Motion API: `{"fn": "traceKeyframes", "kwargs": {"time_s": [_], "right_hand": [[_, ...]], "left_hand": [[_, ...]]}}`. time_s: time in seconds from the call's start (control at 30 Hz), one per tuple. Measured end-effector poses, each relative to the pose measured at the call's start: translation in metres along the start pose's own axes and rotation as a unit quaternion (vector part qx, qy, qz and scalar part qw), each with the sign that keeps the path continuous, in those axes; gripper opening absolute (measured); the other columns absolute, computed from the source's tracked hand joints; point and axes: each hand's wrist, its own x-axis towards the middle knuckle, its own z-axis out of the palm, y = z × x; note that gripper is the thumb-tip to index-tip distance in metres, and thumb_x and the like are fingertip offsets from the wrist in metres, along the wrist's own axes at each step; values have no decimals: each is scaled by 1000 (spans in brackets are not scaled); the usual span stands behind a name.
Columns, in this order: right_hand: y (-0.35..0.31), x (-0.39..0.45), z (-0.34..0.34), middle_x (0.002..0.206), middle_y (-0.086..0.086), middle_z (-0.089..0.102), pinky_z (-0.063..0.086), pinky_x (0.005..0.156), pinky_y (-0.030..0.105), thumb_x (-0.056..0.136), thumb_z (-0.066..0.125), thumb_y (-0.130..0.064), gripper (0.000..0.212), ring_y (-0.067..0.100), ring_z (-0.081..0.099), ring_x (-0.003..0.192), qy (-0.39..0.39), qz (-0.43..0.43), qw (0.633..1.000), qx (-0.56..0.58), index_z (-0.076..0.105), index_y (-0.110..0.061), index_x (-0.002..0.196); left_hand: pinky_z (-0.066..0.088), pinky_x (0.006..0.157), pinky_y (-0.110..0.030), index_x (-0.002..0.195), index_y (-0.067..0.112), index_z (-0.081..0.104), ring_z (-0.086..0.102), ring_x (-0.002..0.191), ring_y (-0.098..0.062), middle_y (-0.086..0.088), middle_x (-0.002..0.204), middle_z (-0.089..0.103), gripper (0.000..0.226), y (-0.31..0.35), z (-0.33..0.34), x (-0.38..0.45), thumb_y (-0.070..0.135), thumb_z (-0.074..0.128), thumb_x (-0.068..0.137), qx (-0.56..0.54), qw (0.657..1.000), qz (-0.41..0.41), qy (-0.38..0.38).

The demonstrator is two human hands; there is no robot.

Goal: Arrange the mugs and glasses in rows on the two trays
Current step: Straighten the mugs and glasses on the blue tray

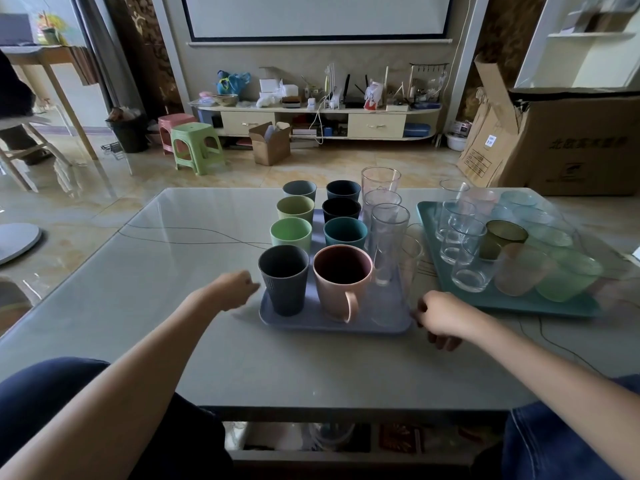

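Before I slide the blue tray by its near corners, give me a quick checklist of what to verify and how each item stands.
1. Left hand at the blue tray: not ok, beside its near left corner, curled, gripping nothing.
2. Right hand at the near right corner: cannot tell whether it grips the rim.
3. Mugs upright in rows: ok, including the pink mug and dark cup.
4. Tall clear glasses steady: cannot tell; they stand crowded along the right edge.
5. Gap to the teal tray: ok, the trays are apart.
6. Black cable on the table: not ok, it runs to the tray's left side.
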Motion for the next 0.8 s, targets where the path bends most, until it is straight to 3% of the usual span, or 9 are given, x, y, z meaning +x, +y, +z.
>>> {"fn": "traceKeyframes", "kwargs": {"time_s": [0.1,0.17,0.3,0.53,0.63,0.7,0.8], "right_hand": [[4,9,8,62,14,62,48,37,24,99,39,-28,38,21,58,40,0,7,1000,-8,58,3,87],[4,16,16,56,7,56,35,28,15,100,36,-27,35,12,49,31,-4,12,1000,-23,53,-6,77],[5,27,22,58,3,43,25,24,13,100,40,-19,32,14,40,46,3,10,1000,-10,46,-10,70],[14,46,14,85,12,56,35,41,21,94,47,-13,13,24,56,73,27,40,998,-28,57,-7,88],[14,57,9,103,16,63,49,59,29,91,49,-9,22,30,65,90,46,87,995,-28,63,-2,107],[16,64,7,113,17,63,51,69,33,91,48,-8,26,33,65,99,64,99,993,-30,61,-2,112],[22,72,4,111,17,63,49,65,31,91,47,-8,25,34,65,97,71,111,991,-23,61,-2,111]], "left_hand": [[40,77,-31,114,2,58,57,104,-31,-9,97,61,35,6,16,2,23,33,100,132,990,39,-23],[43,86,-34,112,2,58,56,108,-31,-13,110,62,32,5,25,9,17,34,98,164,985,56,-14],[47,85,-40,103,8,60,55,104,-31,-12,116,59,26,-6,38,23,17,38,92,178,982,58,26],[34,76,-37,111,15,58,48,114,-28,-7,121,52,27,10,47,41,15,40,91,201,977,36,65],[34,77,-39,110,14,60,49,114,-27,-7,121,54,28,24,46,52,15,38,93,192,979,39,63],[36,78,-40,112,13,60,49,115,-27,-7,123,53,29,33,45,58,14,37,94,200,977,51,58],[39,78,-41,114,11,59,49,115,-26,-8,123,53,29,44,46,64,13,37,95,225,971,65,56]]}}
